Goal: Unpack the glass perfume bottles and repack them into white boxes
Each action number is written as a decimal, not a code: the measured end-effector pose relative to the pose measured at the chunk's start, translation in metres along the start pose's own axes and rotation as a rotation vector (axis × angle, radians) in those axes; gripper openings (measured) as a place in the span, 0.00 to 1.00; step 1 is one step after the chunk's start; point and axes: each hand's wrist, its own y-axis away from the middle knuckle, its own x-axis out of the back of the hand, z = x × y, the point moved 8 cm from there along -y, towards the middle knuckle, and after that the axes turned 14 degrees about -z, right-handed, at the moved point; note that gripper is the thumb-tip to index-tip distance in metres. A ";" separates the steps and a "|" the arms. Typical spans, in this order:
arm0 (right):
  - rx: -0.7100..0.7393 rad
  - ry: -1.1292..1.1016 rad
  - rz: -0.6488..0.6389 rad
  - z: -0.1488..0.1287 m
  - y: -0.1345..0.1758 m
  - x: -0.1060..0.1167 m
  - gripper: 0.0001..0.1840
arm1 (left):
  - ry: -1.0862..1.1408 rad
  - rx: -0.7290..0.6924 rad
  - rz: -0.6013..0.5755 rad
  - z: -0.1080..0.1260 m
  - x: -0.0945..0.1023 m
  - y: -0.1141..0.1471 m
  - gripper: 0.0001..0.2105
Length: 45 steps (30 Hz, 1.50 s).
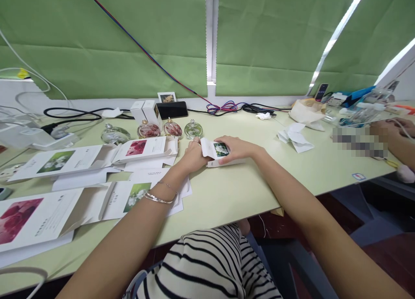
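A small white carton point(212, 150) with a green and white flower picture lies on the table in front of me. My right hand point(235, 148) is wrapped round its right end. At its left end, where a flap stands up, my left hand point(193, 157) has its fingers curled against the opening; the fingertips are partly hidden. Just beyond stands a round glass bottle with green contents point(193, 129). Left of it are two bottles with reddish contents, one of them a perfume-like bottle point(172, 128), and a clear round bottle point(115, 135).
Opened flower-print cartons point(69, 158) cover the left of the table. Two white boxes point(145, 112) and a black phone point(172, 109) stand at the back. Crumpled paper point(295, 138) and a paper bag point(308, 113) lie right. Another person's hand point(394, 132) is at far right.
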 end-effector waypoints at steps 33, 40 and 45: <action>0.149 0.237 0.143 -0.003 -0.004 -0.002 0.30 | -0.207 0.126 -0.007 0.003 0.014 0.006 0.14; 0.283 -0.012 0.432 -0.036 -0.001 0.009 0.21 | -0.157 -0.089 0.161 0.020 0.023 0.003 0.07; 0.193 -0.076 0.479 -0.038 -0.021 0.013 0.18 | 0.039 0.012 0.197 0.012 0.022 0.005 0.13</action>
